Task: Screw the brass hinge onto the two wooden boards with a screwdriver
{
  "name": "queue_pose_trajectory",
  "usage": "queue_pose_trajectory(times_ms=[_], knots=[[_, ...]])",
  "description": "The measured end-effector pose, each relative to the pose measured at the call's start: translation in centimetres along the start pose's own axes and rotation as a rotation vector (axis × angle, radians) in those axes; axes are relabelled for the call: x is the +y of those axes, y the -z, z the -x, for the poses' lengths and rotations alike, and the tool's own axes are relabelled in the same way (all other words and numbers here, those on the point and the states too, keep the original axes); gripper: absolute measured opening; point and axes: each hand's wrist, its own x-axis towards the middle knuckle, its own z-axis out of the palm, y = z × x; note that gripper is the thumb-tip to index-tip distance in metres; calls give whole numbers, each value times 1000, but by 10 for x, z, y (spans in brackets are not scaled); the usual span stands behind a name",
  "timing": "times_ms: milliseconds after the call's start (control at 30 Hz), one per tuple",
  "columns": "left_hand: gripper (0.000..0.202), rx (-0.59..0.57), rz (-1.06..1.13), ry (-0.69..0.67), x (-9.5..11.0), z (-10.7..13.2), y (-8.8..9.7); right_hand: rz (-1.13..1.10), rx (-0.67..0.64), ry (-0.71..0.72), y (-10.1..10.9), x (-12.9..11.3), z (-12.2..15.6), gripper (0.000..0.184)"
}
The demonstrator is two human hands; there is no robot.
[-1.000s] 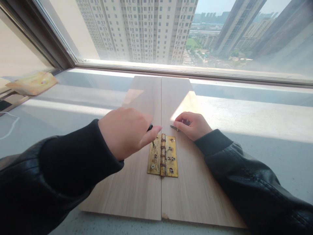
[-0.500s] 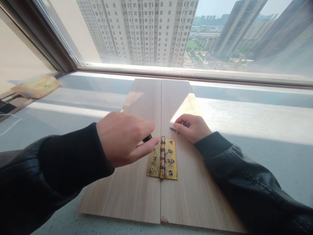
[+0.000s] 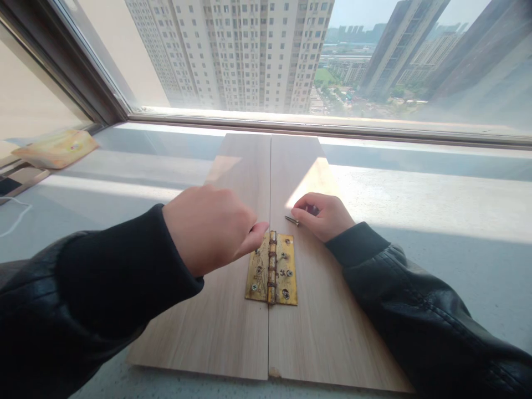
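On a pale grey windowsill (image 3: 415, 205), under a wide window that looks out on tall apartment towers, two light wooden boards (image 3: 233, 316) lie flat side by side, their long edges touching. A worn brass hinge (image 3: 272, 269) lies open across the seam between them, near the middle. It has one leaf on each board, and screw heads show in both leaves.

The left hand (image 3: 211, 227), in a black sleeve, hangs palm down over the left board. Its fingers are curled under and one fingertip reaches the far left corner of the hinge. The back of the hand hides whatever lies beneath, so I cannot tell whether it clasps anything.

The right hand (image 3: 322, 215) rests on the right board, just beyond the hinge. Its thumb and forefinger are pinched on a small screw (image 3: 292, 220) that points left toward the seam.

Far to the left, well apart from the boards, lie a flat yellow packet (image 3: 54, 148) and a thin white cable (image 3: 16, 216). Sunlight crosses the sill and the far part of the boards.
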Motion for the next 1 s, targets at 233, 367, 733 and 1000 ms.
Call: queue_pose_trajectory(times_ms=[233, 367, 733, 1000], knots=[[45, -9, 31, -200, -9, -5, 1, 1, 8, 0, 0, 0, 0, 13], [57, 23, 127, 31, -2, -1, -2, -6, 11, -9, 1, -1, 0, 13], [54, -56, 99, 36, 1, -6, 0, -13, 31, -16, 0, 1, 0, 13], [43, -99, 43, -232, -12, -10, 5, -16, 46, -12, 0, 0, 0, 13]])
